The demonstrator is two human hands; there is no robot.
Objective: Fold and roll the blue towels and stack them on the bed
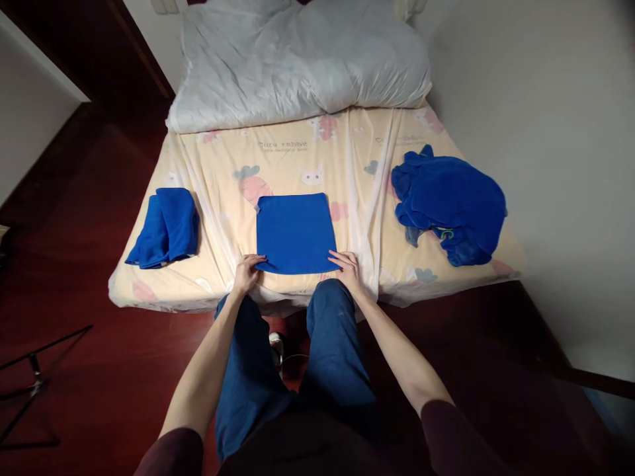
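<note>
A flat, square blue towel (296,231) lies in front of me on the bed, a small pale tag at its far left corner. The near left corner is pinched by my left hand (247,272). At the near right corner, the fingers of my right hand (348,270) close on the edge. A folded blue towel (169,230) rests on the bed to the left. Over on the right sits a crumpled heap of blue cloths (454,201), with a bit of green showing low on it.
The bed (218,178) has a pale yellow patterned cover with a wrinkled sheer layer. A bulky white quilt (302,66) spans its far end. A wall (546,165) stands at right. A black stand (37,380) is on the dark red floor at left.
</note>
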